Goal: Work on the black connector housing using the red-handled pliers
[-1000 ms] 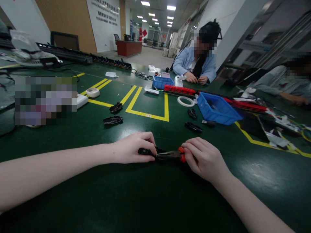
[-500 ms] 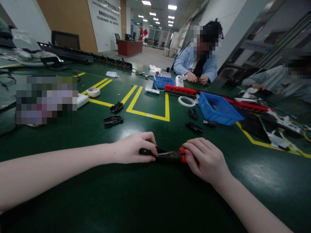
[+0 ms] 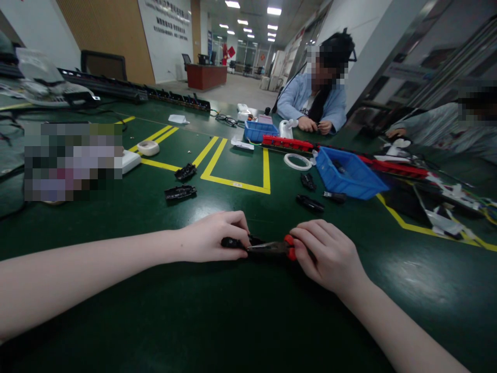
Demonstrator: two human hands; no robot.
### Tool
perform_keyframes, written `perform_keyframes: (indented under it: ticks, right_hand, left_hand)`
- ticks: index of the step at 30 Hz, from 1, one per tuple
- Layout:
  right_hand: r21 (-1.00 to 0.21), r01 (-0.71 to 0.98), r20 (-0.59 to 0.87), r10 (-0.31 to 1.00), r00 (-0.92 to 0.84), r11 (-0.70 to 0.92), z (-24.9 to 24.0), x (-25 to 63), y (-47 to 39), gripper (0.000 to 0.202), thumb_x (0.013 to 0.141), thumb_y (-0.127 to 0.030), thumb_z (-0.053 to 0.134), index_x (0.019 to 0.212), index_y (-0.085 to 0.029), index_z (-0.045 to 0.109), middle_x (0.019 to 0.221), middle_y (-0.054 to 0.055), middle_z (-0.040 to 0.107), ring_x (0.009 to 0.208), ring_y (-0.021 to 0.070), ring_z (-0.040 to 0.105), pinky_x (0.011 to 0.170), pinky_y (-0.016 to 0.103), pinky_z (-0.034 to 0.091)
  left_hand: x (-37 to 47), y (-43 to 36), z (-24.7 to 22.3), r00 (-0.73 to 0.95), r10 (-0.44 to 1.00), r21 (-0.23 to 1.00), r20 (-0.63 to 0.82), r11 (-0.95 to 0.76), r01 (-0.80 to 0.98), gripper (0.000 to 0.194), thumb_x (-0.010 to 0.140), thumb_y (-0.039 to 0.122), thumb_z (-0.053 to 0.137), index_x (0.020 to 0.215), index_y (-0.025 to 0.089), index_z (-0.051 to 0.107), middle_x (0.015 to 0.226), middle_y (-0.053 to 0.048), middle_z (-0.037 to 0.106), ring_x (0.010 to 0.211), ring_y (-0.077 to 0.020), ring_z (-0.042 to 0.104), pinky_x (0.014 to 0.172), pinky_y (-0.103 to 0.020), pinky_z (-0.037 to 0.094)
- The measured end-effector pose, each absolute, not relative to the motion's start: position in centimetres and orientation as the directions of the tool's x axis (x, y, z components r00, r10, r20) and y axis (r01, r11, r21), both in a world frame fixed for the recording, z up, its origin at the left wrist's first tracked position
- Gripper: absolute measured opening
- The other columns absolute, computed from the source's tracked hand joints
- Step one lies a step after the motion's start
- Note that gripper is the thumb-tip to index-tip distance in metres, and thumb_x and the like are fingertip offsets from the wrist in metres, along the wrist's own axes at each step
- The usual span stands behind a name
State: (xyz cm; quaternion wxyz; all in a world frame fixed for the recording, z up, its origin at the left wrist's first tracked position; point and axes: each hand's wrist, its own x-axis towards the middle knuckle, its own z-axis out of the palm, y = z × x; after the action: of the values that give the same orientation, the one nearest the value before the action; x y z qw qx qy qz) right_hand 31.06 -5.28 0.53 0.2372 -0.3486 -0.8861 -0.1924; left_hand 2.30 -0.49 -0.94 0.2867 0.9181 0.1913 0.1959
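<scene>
My left hand point(image 3: 217, 235) is closed around a black plastic part point(image 3: 230, 242), low over the green table. Its thumb and fingers cover most of the part. In my right hand point(image 3: 330, 254) are needle-nose pliers point(image 3: 272, 249) with red handles, mostly hidden in the palm. The pliers' tips point left and meet the part beside my left fingertips; whether they grip anything there I cannot tell. Farther off lie two black plastic pieces point(image 3: 180, 192) at left, and several more black pieces point(image 3: 309, 203) at right.
A blue bin point(image 3: 349, 178) stands at right, near a white ring point(image 3: 297, 161) and a long red strip point(image 3: 287, 142). Behind sits a smaller blue bin point(image 3: 260, 130). A tape roll point(image 3: 148, 148) lies at left. Yellow tape point(image 3: 236, 184) marks the table point(image 3: 217, 321). Two people sit across.
Both hands, the black part and the pliers keep nearly the same pose. The whole view has shifted very slightly.
</scene>
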Motion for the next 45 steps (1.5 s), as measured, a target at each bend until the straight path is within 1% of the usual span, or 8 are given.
perform_keyframes:
  ticks: [13,29,45]
  right_hand:
    - [0.159,0.72,0.532,0.556,-0.639,0.675,0.7,31.1,-5.2,0.018,0.095,-0.016,0.051,0.09,-0.015,0.068,0.087,0.009,0.071,0.079,0.0199,0.062,0.068,0.033,0.048]
    - [0.147,0.725,0.51,0.576,-0.638,0.673,0.6,31.9,-4.8,0.02,0.096,-0.018,0.048,0.09,-0.016,0.067,0.087,0.009,0.07,0.079,0.0192,0.062,0.067,0.033,0.049]
    - [0.112,0.744,0.485,0.617,-0.62,0.659,0.4,30.7,-5.3,0.021,0.095,-0.018,0.05,0.088,-0.016,0.069,0.086,0.008,0.071,0.078,0.0202,0.062,0.066,0.034,0.046]
  left_hand:
    - [2.3,-0.6,-0.8,0.847,0.477,0.609,0.234,-0.751,0.255,0.013,0.093,0.024,0.069,0.104,0.019,0.073,0.111,-0.007,0.06,0.101,-0.0218,0.062,0.085,-0.035,0.051]
    - [2.3,-0.6,-0.9,0.846,0.476,0.621,0.242,-0.746,0.242,0.015,0.094,0.024,0.068,0.107,0.019,0.073,0.111,-0.007,0.061,0.101,-0.0216,0.062,0.085,-0.035,0.051]
    - [2.4,-0.6,-0.8,0.844,0.482,0.625,0.235,-0.74,0.249,0.013,0.093,0.025,0.068,0.104,0.019,0.072,0.11,-0.007,0.06,0.101,-0.0213,0.061,0.084,-0.034,0.051]
